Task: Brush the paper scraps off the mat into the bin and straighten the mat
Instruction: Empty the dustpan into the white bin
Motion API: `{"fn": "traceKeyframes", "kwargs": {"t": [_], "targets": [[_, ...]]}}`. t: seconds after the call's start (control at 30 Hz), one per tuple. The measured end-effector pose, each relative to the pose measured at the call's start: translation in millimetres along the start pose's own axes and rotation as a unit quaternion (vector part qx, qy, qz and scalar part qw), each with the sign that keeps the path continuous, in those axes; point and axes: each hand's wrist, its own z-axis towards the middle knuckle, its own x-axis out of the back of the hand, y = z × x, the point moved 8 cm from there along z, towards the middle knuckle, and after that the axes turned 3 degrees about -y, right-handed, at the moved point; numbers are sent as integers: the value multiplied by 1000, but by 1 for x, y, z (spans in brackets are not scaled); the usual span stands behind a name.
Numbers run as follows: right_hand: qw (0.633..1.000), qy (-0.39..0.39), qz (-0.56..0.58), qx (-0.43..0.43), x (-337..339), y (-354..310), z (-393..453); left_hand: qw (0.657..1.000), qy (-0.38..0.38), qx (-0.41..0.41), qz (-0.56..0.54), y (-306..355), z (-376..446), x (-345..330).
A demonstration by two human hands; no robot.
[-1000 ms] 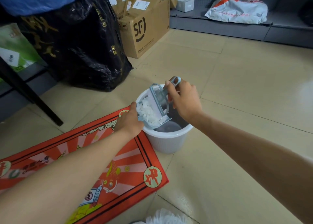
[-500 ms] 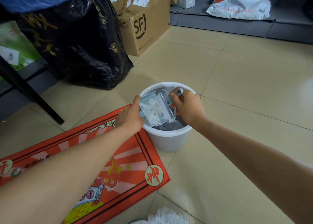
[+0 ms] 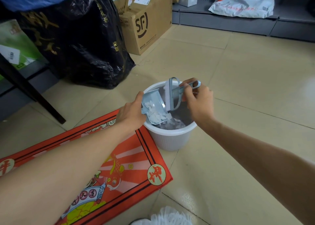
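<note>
Left hand (image 3: 132, 113) grips pale-blue plastic dustpan (image 3: 153, 108) of white paper scraps (image 3: 156, 111), tilted over round white plastic bin (image 3: 168, 139); right hand (image 3: 198, 100) holds matching white-bristled brush (image 3: 172, 95) beside it.

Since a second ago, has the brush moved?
Yes. The brush, gripped by the right hand, has lifted off the dustpan and swung toward the bin's far rim, standing more upright above the scraps.

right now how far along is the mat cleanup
Done: scraps are gathered in the dustpan, and some already lie in the bin. In hand: the left hand tips the dustpan over the bin while the right hand holds the brush. Left: emptying the rest and straightening the mat, which lies askew to the floor tiles.
</note>
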Motion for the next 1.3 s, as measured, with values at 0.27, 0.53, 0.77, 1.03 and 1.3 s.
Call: {"fn": "traceKeyframes", "kwargs": {"t": [0.27, 0.53, 0.77, 1.03, 1.3], "targets": [[983, -66, 168, -24, -35, -7, -33, 999, -4, -31, 22, 9, -2, 4], [988, -64, 137, -29, -37, 0, -39, 998, 9, -51, 34, 14, -6, 8], [995, -43, 79, -41, -32, 19, -33, 995, 29, -70, 62, 20, -10, 11], [995, -37, -42, -87, -31, 50, -33, 988, 43, -80, 127, 20, -5, 13], [991, -53, 1, -123, -32, 58, -32, 978, 57, -99, 176, 27, -4, 22]]}}
